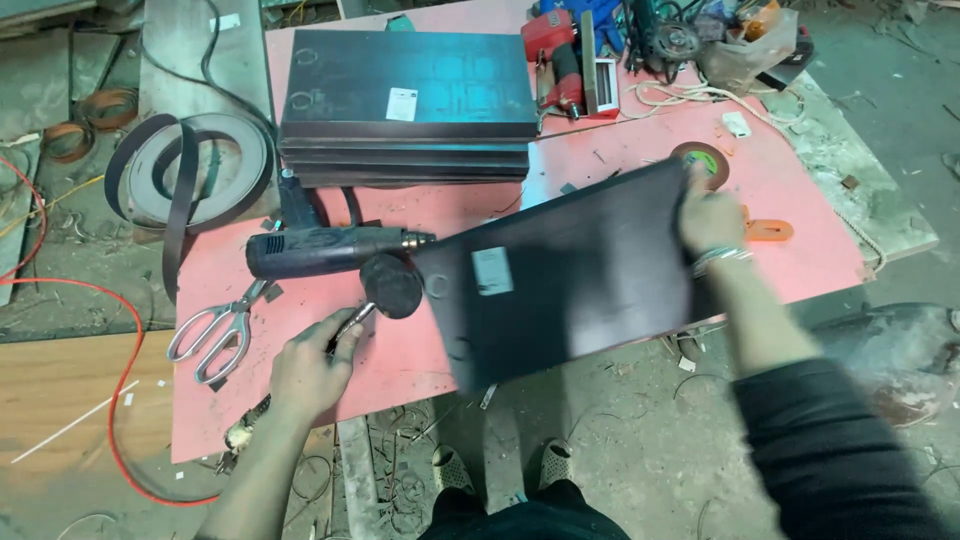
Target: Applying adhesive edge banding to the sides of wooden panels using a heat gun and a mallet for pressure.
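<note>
Pink worktable on littered grey concrete floor, wooden board alongside.

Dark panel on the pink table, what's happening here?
A person stands at a pink table. The right hand grips the far edge of a dark panel that overhangs the table's near side. The left hand holds a thin tool with a round black head at the panel's left corner. A heat gun, scissors and a stack of similar panels lie nearby.
</note>
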